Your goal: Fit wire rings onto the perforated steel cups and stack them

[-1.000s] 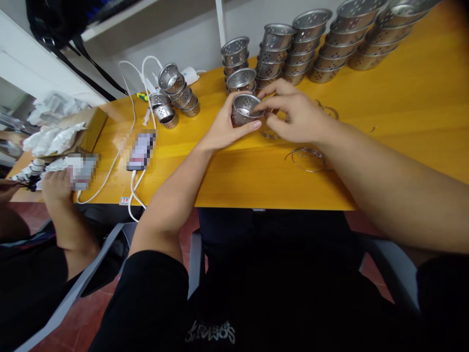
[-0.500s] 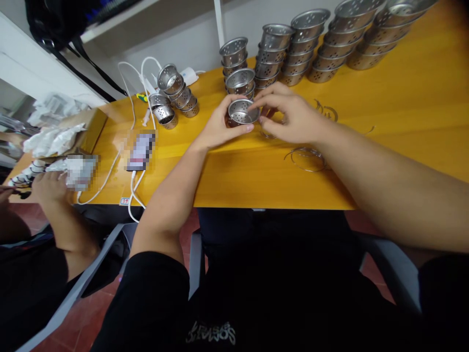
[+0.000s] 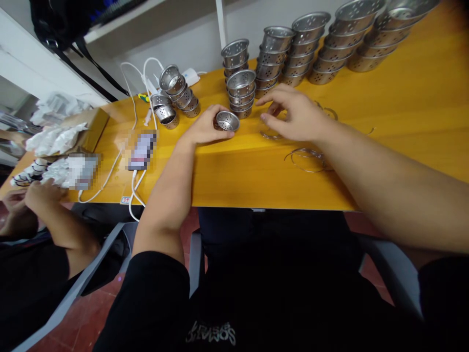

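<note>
My left hand (image 3: 201, 128) is hiding much of the outer wall of the cup (image 3: 227, 122) mid-frame, sorry. My right forearm (image 3: 399, 193) is covering part of the curled wire (image 3: 333, 112) and running off the right edge. The phone (image 3: 142, 150) at left is coming out all pixelated. The black bag (image 3: 60, 30), upper left, is getting chopped by the top edge.

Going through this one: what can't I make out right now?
All in the head view:
Left hand: some fingers hidden behind the held cup.
Phone: screen pixelated.
Rightmost cup stack: top cut off by upper edge.
Rear cup stack: lower part hidden by the front cup stack.
</note>
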Tool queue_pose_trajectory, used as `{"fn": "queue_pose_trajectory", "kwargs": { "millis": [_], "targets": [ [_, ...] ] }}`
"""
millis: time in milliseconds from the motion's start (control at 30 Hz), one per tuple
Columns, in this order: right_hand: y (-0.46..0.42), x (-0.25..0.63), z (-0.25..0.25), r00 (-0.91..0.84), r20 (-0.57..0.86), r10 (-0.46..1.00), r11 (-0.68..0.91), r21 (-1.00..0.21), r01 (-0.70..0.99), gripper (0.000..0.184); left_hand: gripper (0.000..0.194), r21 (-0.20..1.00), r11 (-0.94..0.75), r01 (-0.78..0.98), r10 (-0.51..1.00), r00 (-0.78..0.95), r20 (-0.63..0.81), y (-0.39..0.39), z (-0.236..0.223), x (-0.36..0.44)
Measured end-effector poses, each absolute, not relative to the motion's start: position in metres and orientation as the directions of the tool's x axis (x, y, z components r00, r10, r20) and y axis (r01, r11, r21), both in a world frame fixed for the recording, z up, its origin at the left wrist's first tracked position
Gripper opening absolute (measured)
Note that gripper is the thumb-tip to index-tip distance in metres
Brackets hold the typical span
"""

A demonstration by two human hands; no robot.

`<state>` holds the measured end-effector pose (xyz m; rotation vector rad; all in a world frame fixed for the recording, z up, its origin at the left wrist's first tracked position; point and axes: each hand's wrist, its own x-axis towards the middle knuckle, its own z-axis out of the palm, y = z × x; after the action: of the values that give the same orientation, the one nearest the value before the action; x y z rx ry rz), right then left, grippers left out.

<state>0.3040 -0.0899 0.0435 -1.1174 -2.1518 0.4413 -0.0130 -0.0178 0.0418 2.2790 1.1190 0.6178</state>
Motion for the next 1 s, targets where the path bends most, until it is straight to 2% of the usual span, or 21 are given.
{"fn": "queue_pose_trajectory", "kwargs": {
  "millis": [100,233,433,533,700,800,1000],
  "targets": [
    [-0.089,0.303,0.042,-0.389,0.415,0.822,0.568,-0.557,0.606,0.052,0.080,0.649,-0.482,0.589,0.839,0.525,0.146,-0.012,0.038,-0.019],
    [-0.085,0.301,0.036,-0.379,0.419,0.825,0.563,-0.553,0.614,0.057,0.098,0.625,-0.475,0.620,0.854,0.496,0.157,-0.006,0.031,-0.021],
    [-0.078,0.301,0.027,-0.360,0.455,0.815,0.577,-0.574,0.581,0.069,0.107,0.565,-0.563,0.604,0.826,0.441,0.351,-0.011,0.034,0.003],
    [-0.076,0.299,0.027,-0.379,0.481,0.790,0.611,-0.573,0.547,0.083,0.097,0.530,-0.608,0.592,0.794,0.474,0.381,-0.013,0.034,0.019],
    [-0.079,0.293,0.033,-0.451,0.446,0.773,0.633,-0.581,0.512,0.082,0.064,0.550,-0.641,0.536,0.768,0.431,0.474,-0.004,0.028,0.026],
    [-0.083,0.293,0.041,-0.446,0.408,0.796,0.603,-0.597,0.529,0.083,0.056,0.599,-0.615,0.512,0.787,0.362,0.500,0.004,0.023,0.022],
    [-0.079,0.309,0.050,-0.307,0.351,0.885,0.464,-0.600,0.652,0.064,0.050,0.558,-0.584,0.590,0.799,0.292,0.526,0.011,0.016,0.021]
  ]
}}
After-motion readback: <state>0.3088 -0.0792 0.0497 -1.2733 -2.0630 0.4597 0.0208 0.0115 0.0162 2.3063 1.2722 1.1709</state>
